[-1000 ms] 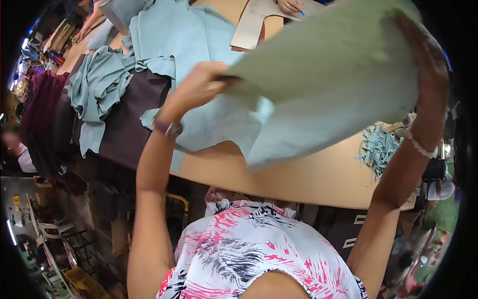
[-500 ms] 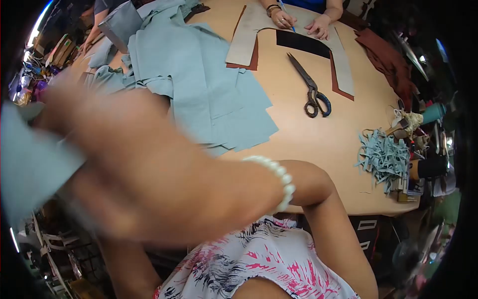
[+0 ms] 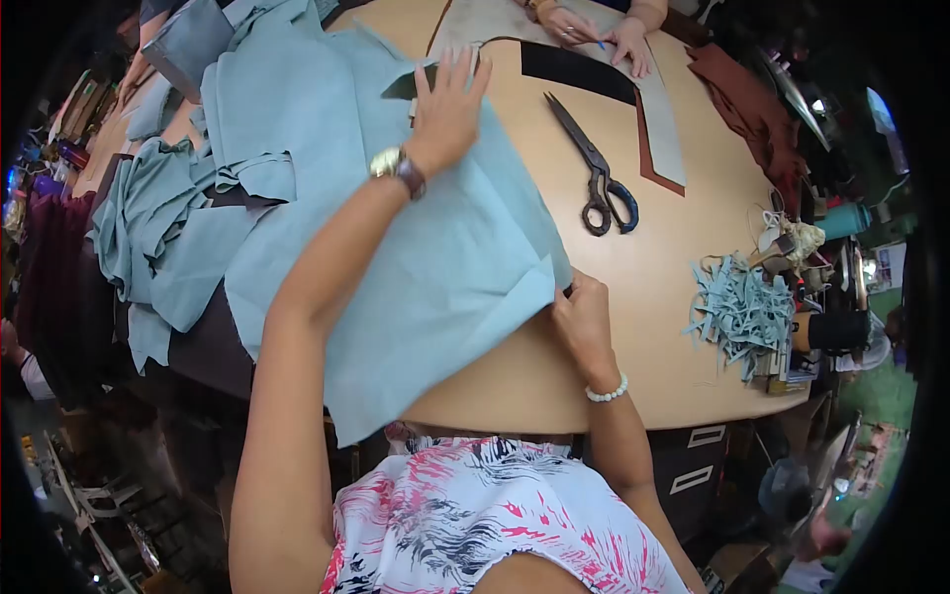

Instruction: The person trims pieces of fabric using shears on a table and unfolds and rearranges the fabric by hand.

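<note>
Since the frame half a second ago, the right hand (image 3: 584, 322) has swung back from the far left, and the pale-blue sheet (image 3: 435, 297) now lies spread in front of the person. From where I stand, the bench (image 3: 658, 282) carries all items noted. The sheet covers its near left part, one corner hanging past the near edge. Beyond it lies a stack of pale-blue pieces (image 3: 282, 109); a rust cloth (image 3: 757, 119) rests at the far right. Nearer on the right is a heap of blue strips (image 3: 740, 305). Scissors (image 3: 598, 168) lie right of the sheet, apart from it. Left hand (image 3: 445, 124): palm down on the sheet's far part, fingers spread, gripping nothing. Right hand: fingers pinching the sheet's right edge. A co-worker's hand holds a blue pen (image 3: 601, 46).
</note>
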Demonstrator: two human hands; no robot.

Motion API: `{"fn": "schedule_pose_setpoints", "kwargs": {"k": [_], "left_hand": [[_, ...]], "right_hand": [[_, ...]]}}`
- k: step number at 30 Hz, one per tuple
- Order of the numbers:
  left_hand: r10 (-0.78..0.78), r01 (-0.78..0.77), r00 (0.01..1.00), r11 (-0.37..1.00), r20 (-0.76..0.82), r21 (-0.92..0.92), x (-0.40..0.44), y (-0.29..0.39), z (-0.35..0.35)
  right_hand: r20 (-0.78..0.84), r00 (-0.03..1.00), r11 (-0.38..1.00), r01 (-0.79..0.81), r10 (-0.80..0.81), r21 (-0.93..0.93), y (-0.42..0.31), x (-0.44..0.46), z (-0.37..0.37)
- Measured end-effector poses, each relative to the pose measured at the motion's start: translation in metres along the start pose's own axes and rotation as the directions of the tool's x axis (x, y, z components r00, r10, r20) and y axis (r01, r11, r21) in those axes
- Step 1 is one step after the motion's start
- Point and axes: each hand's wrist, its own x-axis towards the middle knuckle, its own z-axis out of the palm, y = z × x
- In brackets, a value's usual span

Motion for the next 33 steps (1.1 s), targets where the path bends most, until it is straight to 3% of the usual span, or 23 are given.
{"fn": "schedule_pose_setpoints", "kwargs": {"k": [2,4,7,8,11,14,16,17,20,23,25,26,28,30,32,33], "left_hand": [[-0.008,0.029,0.996,0.967,0.084,-0.254,-0.036,0.029,-0.019],[-0.026,0.093,0.979,0.939,0.202,-0.331,-0.076,0.050,-0.041],[-0.059,0.188,0.923,0.931,0.381,-0.311,-0.122,0.063,-0.061],[-0.081,0.204,0.918,0.935,0.388,-0.289,-0.132,0.064,-0.066],[-0.167,0.266,0.909,0.938,0.382,-0.224,-0.153,0.065,-0.086],[-0.276,0.348,0.903,0.919,0.330,-0.184,-0.163,0.066,-0.111],[-0.339,0.406,0.888,0.895,0.309,-0.185,-0.176,0.074,-0.132],[-0.270,0.358,0.906,0.900,0.327,-0.248,-0.181,0.085,-0.145],[-0.068,0.262,0.938,0.781,0.339,-0.567,-0.188,0.135,-0.157],[-0.019,0.213,0.943,0.803,0.332,-0.557,-0.180,0.179,-0.142],[-0.051,0.190,0.959,0.849,0.280,-0.494,-0.169,0.190,-0.132],[-0.098,0.286,0.928,0.805,0.358,-0.520,-0.161,0.190,-0.131],[-0.153,0.455,0.850,0.694,0.504,-0.558,-0.137,0.182,-0.128],[-0.145,0.501,0.836,0.597,0.529,-0.627,-0.113,0.157,-0.106],[-0.059,0.710,0.704,0.039,0.708,-0.703,-0.072,0.117,-0.105],[-0.225,0.547,0.640,-0.538,0.734,-0.641,-0.045,0.117,-0.133]], "right_hand": [[0.057,0.995,0.993,-0.089,0.085,0.071,-0.004,-0.005,-0.011],[0.152,0.970,0.958,-0.215,0.188,0.191,-0.001,-0.010,-0.022],[0.004,1.000,0.974,0.014,-0.014,-0.227,0.025,-0.008,-0.039],[-0.088,0.996,0.957,-0.005,-0.021,-0.289,0.023,-0.008,-0.044],[-0.257,0.954,0.948,0.070,-0.155,-0.311,0.022,-0.005,-0.052],[-0.260,0.898,0.887,0.234,-0.354,-0.398,0.025,0.002,-0.048],[-0.208,0.915,0.860,0.221,-0.347,-0.459,0.029,0.006,-0.046],[-0.175,0.922,0.845,0.226,-0.347,-0.484,0.031,0.008,-0.044],[0.052,0.994,0.984,-0.088,0.097,-0.151,0.025,0.020,-0.048],[0.080,0.994,0.963,-0.095,0.077,0.252,0.026,0.025,-0.044],[0.078,0.996,0.856,-0.010,-0.035,0.516,-0.003,0.020,-0.046],[0.062,0.995,0.774,0.022,-0.079,0.632,-0.017,0.015,-0.048],[0.081,0.982,0.714,0.065,-0.168,0.697,-0.034,0.011,-0.049],[-0.003,0.969,0.655,0.168,-0.245,0.737,-0.043,0.013,-0.047],[-0.188,0.942,0.668,0.331,-0.279,0.667,-0.063,0.010,-0.044],[-0.276,0.914,0.671,0.407,-0.299,0.620,-0.074,0.009,-0.044]]}}
